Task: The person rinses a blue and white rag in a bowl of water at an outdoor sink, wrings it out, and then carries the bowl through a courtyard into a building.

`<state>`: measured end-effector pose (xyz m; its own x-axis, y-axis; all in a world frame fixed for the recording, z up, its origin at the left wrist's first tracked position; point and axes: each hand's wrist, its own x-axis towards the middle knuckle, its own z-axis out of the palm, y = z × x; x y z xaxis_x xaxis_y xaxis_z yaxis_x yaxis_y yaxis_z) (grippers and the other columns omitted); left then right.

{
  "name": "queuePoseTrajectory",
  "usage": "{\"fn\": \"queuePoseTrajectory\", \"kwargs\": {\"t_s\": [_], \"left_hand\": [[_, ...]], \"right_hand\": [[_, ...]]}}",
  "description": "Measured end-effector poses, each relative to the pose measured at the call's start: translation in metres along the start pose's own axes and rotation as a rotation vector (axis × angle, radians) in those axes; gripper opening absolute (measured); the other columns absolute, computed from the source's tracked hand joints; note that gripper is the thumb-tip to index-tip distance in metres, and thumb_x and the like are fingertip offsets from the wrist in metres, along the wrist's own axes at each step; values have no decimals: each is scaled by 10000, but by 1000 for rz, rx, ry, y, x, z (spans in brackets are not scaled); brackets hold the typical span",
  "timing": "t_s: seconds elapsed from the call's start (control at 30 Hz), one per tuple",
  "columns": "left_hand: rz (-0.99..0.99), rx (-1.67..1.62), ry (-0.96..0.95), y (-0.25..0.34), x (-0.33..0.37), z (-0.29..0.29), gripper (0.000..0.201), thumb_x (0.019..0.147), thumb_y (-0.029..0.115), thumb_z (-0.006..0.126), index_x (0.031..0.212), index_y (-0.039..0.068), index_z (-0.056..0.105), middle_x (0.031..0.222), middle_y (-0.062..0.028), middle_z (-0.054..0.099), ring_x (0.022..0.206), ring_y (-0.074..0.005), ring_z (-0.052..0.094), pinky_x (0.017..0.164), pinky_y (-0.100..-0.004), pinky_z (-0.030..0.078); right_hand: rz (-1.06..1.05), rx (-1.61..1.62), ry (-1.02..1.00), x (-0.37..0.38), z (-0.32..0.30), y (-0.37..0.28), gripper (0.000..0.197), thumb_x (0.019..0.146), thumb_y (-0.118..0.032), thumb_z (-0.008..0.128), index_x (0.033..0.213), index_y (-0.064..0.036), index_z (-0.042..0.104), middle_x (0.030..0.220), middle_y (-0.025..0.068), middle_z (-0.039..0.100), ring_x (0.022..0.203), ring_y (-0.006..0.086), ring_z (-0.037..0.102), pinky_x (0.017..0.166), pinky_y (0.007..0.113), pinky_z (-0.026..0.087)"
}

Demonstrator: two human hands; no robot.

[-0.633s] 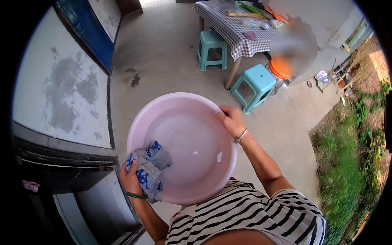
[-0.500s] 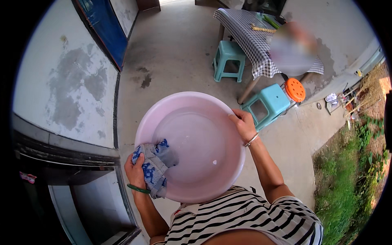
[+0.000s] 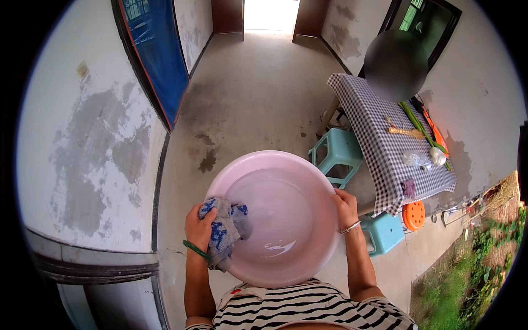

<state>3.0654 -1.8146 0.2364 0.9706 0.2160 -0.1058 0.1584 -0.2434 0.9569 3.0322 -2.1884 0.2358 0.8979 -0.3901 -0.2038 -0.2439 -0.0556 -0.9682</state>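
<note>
A large round pink basin (image 3: 264, 160) with cloudy water (image 3: 280, 212) in it is held in front of my striped shirt. At its left rim, my left hand (image 3: 200, 225) grips the edge together with a grey and blue cloth (image 3: 223, 234). Part of that cloth hangs over the rim, and part lies inside against the water. On the opposite side, my right hand (image 3: 345, 207) clasps the rim with the thumb on top; its other fingers are mostly hidden behind the wall of the basin.
To the right stands a table with a checked cloth (image 3: 374, 137), bearing green stalks (image 3: 413, 122) and a plastic bottle (image 3: 416, 159). Teal stools (image 3: 342, 151) and an orange stool (image 3: 413, 215) are beside it. A blue door curtain (image 3: 157, 60) hangs left; an open doorway (image 3: 270, 16) lies ahead.
My view has lifted and moved, so the far doorway shows fully and the table sits lower and farther right. Both hands keep their hold on the basin, and the cloth stays under my left hand.
</note>
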Motion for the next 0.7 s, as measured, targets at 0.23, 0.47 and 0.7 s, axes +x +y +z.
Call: {"fn": "queuePoseTrajectory", "kwargs": {"t_s": [0.23, 0.47, 0.7], "left_hand": [[-47, 6, 73, 41, 157, 53, 277, 786, 165, 673, 958, -45, 622, 808, -71, 639, 743, -137, 577, 703, -262, 456], [-39, 55, 82, 88, 324, 123, 274, 791, 165, 667, 965, -41, 619, 813, -70, 642, 740, -137, 577, 699, -264, 456], [-4, 16, -25, 106, 530, 202, 321, 778, 224, 664, 979, -23, 618, 835, -90, 652, 763, -160, 599, 714, -283, 461]], "right_hand": [[-87, -77, -77, 209, 50, -52, 271, 823, -170, 582, 967, 50, 647, 782, 42, 649, 702, 90, 561, 631, 236, 441], [-84, -58, -74, 396, 92, -92, 275, 820, -173, 584, 965, 53, 644, 778, 37, 652, 693, 81, 556, 615, 235, 439], [-17, -16, 84, 567, 124, -107, 288, 806, -122, 612, 1010, 82, 629, 868, 62, 649, 750, 118, 583, 673, 236, 458]]}}
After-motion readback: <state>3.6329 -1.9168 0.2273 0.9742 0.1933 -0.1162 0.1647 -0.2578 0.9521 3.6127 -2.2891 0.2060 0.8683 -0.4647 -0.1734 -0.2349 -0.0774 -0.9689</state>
